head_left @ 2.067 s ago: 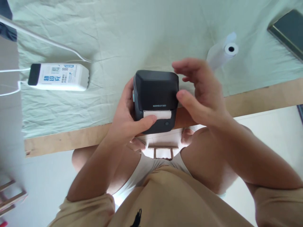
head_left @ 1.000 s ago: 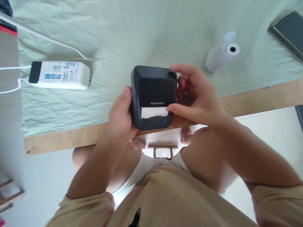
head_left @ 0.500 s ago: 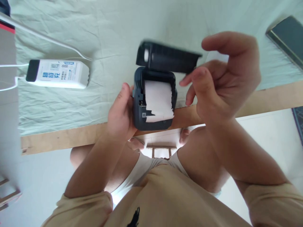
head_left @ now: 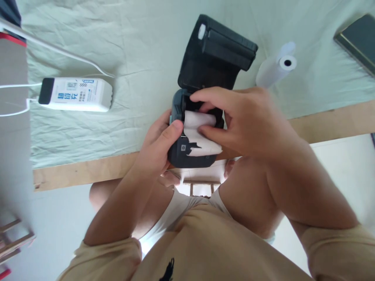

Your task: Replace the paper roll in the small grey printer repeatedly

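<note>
A small dark label printer [head_left: 175, 158] is held up near the table's front edge, its black lid [head_left: 216, 50] swung back on the far side. Inside lies a roll of white paper [head_left: 202, 146] with a torn end hanging over the front. My left hand [head_left: 159, 142] grips the printer by its left side, thumb on top. My right hand [head_left: 243, 117] reaches into the compartment, its thumb and fingers closed about the paper roll. The fingertips are partly hidden inside the printer.
A second white paper roll [head_left: 275, 70] lies on the green cloth [head_left: 140, 47] to the right. A dark box [head_left: 359, 43] sits at the far right. To the left are a white power bank [head_left: 77, 94] and white cables [head_left: 58, 48]. A wooden edge [head_left: 88, 171] runs along the front.
The printer's lid has swung further back. My right hand has moved from the lid down into the compartment onto the paper roll, uncovering the second roll. My left hand still holds the printer.
</note>
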The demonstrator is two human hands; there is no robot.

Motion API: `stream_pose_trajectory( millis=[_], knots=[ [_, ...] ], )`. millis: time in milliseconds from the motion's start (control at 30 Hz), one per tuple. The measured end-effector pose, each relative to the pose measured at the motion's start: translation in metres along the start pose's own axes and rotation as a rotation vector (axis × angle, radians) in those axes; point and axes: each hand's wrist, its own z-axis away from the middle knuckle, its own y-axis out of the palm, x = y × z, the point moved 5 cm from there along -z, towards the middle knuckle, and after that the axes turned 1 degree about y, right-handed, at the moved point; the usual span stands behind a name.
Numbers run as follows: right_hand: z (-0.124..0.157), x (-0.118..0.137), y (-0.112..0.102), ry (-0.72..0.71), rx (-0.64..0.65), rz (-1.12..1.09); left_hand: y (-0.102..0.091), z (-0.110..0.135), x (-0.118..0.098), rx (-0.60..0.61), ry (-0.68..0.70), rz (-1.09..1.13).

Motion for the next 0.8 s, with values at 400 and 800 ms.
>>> stream_pose_trajectory(
  millis=[400,800],
  knots=[
    [0.014,-0.069,-0.009,0.180,-0.450,-0.285,-0.002,0.000,-0.001,-0.063,-0.060,0.032],
    [0.028,-0.089,0.006,0.185,-0.253,0.005,-0.001,-0.001,0.000,-0.040,-0.002,0.080]
  ],
)
